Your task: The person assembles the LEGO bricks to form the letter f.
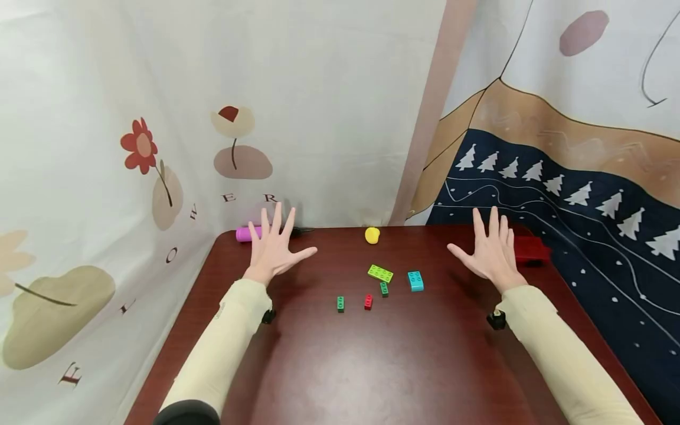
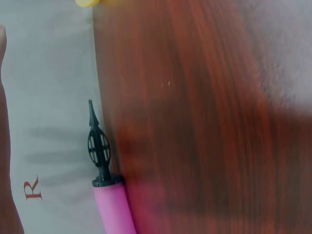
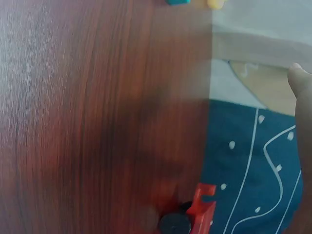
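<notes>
My left hand (image 1: pixel 271 248) is held above the table's far left with its fingers spread and nothing in it. Nearest to it is a pink balloon pump (image 1: pixel 244 234), whose black nozzle (image 2: pixel 99 148) shows in the left wrist view. Over the far right, my right hand (image 1: pixel 493 251) also has its fingers spread and holds nothing. Beyond it lies a red object (image 1: pixel 531 250); a black wheel-like disc (image 3: pixel 175 223) sits beside it in the right wrist view. Between the hands are a lime green brick (image 1: pixel 380 273), a blue brick (image 1: pixel 416 281), a red brick (image 1: pixel 368 302) and two small green bricks (image 1: pixel 340 304).
A small yellow object (image 1: pixel 372 235) stands at the back edge of the dark red-brown table (image 1: pixel 340 372). Behind the table hangs a pale curtain (image 1: pixel 329 118) with printed flowers. A dark blue tree-patterned cloth (image 1: pixel 600 283) hangs along the right side.
</notes>
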`<state>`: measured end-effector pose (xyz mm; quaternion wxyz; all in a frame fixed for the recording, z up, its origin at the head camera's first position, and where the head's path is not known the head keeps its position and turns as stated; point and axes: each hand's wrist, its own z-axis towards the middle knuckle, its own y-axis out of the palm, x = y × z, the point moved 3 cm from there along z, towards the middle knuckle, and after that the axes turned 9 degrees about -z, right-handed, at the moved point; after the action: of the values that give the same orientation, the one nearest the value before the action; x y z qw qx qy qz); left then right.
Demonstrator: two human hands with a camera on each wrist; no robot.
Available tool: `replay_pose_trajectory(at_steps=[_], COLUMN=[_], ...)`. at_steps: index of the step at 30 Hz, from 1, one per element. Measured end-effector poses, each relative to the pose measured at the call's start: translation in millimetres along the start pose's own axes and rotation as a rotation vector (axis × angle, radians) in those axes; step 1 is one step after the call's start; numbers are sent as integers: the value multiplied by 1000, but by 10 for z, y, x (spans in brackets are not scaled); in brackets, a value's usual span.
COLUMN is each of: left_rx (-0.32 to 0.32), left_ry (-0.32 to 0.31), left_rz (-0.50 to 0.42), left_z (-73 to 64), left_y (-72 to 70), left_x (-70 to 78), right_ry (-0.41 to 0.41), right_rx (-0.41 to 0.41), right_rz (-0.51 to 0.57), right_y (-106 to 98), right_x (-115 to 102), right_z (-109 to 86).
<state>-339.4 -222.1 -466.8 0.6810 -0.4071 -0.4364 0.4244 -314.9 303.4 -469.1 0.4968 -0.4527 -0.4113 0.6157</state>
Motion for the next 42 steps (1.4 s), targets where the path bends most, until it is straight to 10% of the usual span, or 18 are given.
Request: replay_pose_trajectory(at_steps=[11, 21, 34, 42], left_rx=[-106, -275, -418, -428], left_ry=[22, 95, 145, 104], left_rz=[-326, -770, -791, -797], left_z=[-183, -479, -749, -795], left_y=[235, 529, 837, 871], left_x=[271, 571, 724, 736], right_ry=[-79, -344, -469, -457], right_rx=[16, -63, -208, -133], right_rz=[198, 319, 342, 347], right_y=[34, 253, 662, 781], right_x=[-463, -1223, -1831, -1927], right_z=[-216, -564, -793, -784])
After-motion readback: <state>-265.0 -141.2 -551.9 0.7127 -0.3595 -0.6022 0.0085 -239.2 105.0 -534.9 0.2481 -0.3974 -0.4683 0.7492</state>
